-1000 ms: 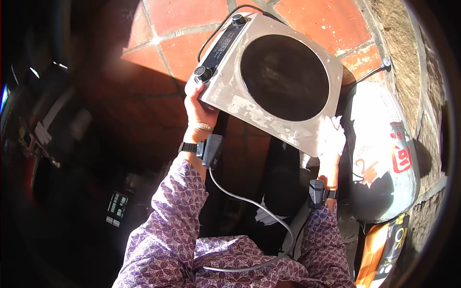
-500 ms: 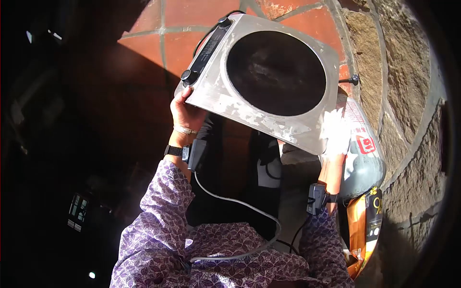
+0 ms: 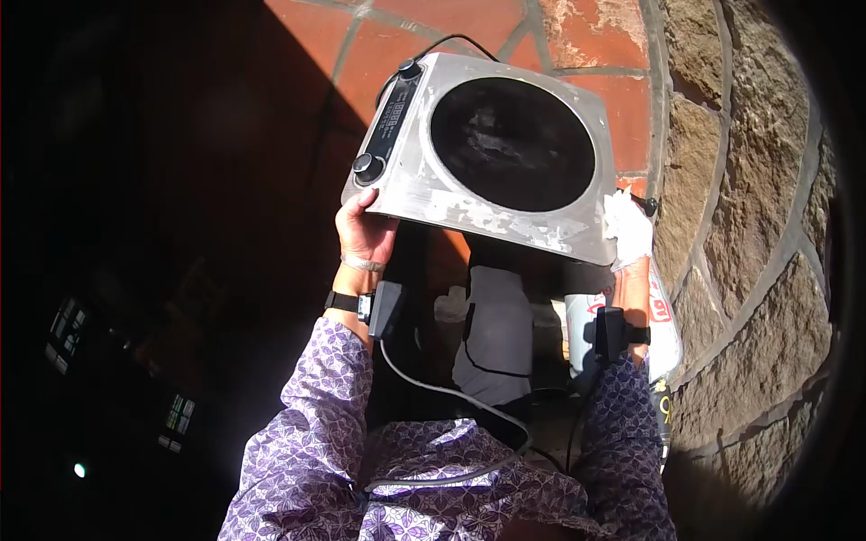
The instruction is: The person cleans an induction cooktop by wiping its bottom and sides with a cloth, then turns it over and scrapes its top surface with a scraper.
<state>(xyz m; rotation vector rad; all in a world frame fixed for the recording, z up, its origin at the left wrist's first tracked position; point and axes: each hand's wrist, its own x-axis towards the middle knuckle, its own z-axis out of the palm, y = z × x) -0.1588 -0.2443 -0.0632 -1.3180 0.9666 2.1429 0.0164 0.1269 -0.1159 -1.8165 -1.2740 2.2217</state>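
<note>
A silver cooktop (image 3: 410,194) with a round black glass plate is held up in front of me, its surface marked with pale smears. Two knobs and a dark control strip run down its left side, and a black cable loops behind it. My left hand (image 3: 365,230) grips the near left corner, thumb on top, fingers hidden beneath. At the right edge, my right hand (image 3: 631,236) has a white covering or cloth about it, bright in the sun; its fingers are closed on that edge.
Red tiles (image 3: 388,59) lie beyond the cooktop, meeting a rough stone wall or paving (image 3: 722,216) at the right. A plastic bag (image 3: 666,338) with red print is beside my right forearm. Deep shadow covers the left. A grey cable (image 3: 424,379) hangs between my arms.
The cooktop has tilted and turned slightly, with its near edge now more level, and both hands have moved with it. My right wrist covers more of the bag, and the view has shifted.
</note>
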